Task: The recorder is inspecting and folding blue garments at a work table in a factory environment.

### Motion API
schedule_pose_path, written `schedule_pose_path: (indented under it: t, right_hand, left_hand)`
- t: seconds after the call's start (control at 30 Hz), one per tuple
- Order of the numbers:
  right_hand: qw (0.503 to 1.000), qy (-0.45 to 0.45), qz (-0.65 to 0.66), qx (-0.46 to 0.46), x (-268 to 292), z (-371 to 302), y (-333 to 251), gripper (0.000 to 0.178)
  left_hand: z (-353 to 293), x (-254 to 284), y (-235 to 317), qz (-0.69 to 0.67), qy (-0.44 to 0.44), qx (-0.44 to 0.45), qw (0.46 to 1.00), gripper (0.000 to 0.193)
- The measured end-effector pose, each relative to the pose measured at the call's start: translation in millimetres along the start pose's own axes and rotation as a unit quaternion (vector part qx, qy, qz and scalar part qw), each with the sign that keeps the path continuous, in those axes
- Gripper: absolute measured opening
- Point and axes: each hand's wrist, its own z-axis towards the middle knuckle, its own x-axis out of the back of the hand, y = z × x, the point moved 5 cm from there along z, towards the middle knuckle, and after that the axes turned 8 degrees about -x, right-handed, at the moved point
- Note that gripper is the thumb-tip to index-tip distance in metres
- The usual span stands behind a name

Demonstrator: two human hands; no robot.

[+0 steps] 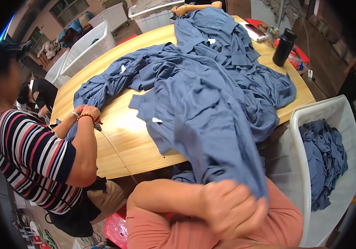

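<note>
A blue-grey shirt (pixel 205 124) stretches from the table down toward my lap. My left hand (pixel 234 207), closed and blurred by motion, grips the lower end of its cloth in front of my body. I cannot make out my right hand apart from the left; the right sleeve (pixel 283 211) shows beside it. A small white label (pixel 156 120) sits at the shirt's left edge. More blue-grey garments (pixel 269 85) are heaped behind and to the right of it on the wooden table (pixel 124 155).
At left, a person in a striped top (pixel 37 145) handles blue cloth (pixel 103 87). Another person's hand (pixel 181 10) is at the far edge. A black bottle (pixel 283 47) stands far right. A white bin (pixel 300 166) holding blue garments (pixel 323 157) stands at my right.
</note>
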Motion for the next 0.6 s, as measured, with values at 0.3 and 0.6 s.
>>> schedule_pose_path:
  t: [0.3, 0.6]
  right_hand:
    - [0.771, 0.601, -0.056, 0.202, 199.3, -130.0, -144.1, 0.091]
    - [0.945, -0.282, -0.167, 0.005, 26.4, -48.6, -44.0, 0.077]
  left_hand:
    - [-7.5, 64.5, 20.6, -0.095, 0.018, 0.069, 0.993, 0.018]
    - [9.7, 129.4, 51.6, 0.218, 0.079, 0.099, 0.968, 0.028]
